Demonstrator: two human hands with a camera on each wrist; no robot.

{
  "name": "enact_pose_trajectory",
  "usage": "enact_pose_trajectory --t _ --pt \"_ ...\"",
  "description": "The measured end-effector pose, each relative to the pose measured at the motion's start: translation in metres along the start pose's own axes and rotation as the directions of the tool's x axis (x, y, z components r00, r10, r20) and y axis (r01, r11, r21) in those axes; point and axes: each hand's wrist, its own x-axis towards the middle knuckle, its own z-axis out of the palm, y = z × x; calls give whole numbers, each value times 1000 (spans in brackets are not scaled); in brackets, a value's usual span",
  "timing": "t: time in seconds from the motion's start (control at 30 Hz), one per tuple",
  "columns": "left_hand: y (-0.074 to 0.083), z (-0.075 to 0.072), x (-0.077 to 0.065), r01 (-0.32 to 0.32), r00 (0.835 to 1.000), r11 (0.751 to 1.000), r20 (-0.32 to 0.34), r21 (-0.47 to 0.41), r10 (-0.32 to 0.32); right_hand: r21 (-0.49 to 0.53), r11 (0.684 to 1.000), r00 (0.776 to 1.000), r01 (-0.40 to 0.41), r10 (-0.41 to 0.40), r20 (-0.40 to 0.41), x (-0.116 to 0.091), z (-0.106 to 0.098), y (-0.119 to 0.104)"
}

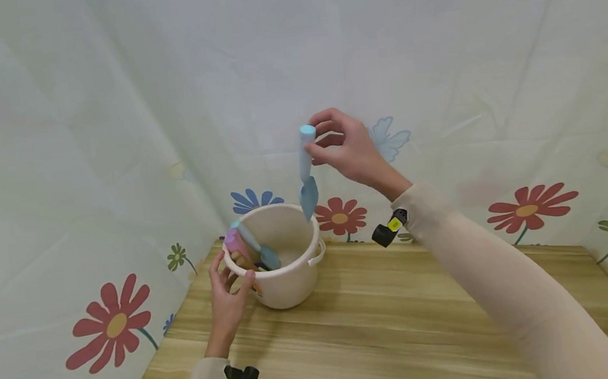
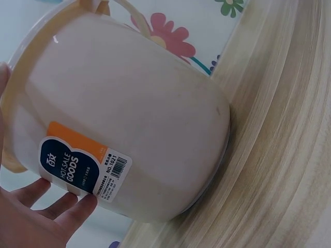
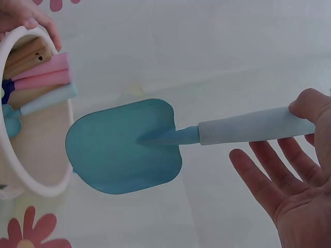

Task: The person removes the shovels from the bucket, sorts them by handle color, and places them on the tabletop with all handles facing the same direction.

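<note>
Pale sheet backdrop [image 1: 113, 172] with printed flowers and butterflies, hung behind and along both sides of a wood-grain table [image 1: 407, 321]. Off-white bucket [image 1: 288, 291] stands upright at the table's far left; swing handle [image 1: 318, 255] hangs at its right side, label [image 2: 83, 165] on the wall reads "HOT SALE GOODS". Left hand [image 1: 229, 302] holds the bucket at its near left rim, thumb and fingers set apart against the wall. Right hand [image 1: 347, 151] pinches the top end of a light-blue trowel [image 1: 306, 166] between thumb and fingers, handle up, blade down. Trowel is in the air by the bucket's far right rim; can't tell whether blade touches rim. Inside bucket, bunched on the left: second blue tool [image 1: 254, 241], leaning, blade low; pink handles [image 3: 44, 72] beside it; wooden handle [image 3: 26, 58] with a hole. Tools' lower ends partly hidden. Both sleeves cream, black wrist camera on left [image 1: 243, 376] and right [image 1: 388, 230].
</note>
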Motion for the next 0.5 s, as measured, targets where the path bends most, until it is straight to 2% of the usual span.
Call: enact_pose_trajectory --t 0.2,0.5 --pt "-1 0 2 -9 1000 1000 0 -10 9 -50 999 998 16 -19 -53 -15 -30 -3" --pt "-3 -2 2 -4 1000 1000 2 -12 4 -146 989 990 -19 -2 -141 -46 -80 9"
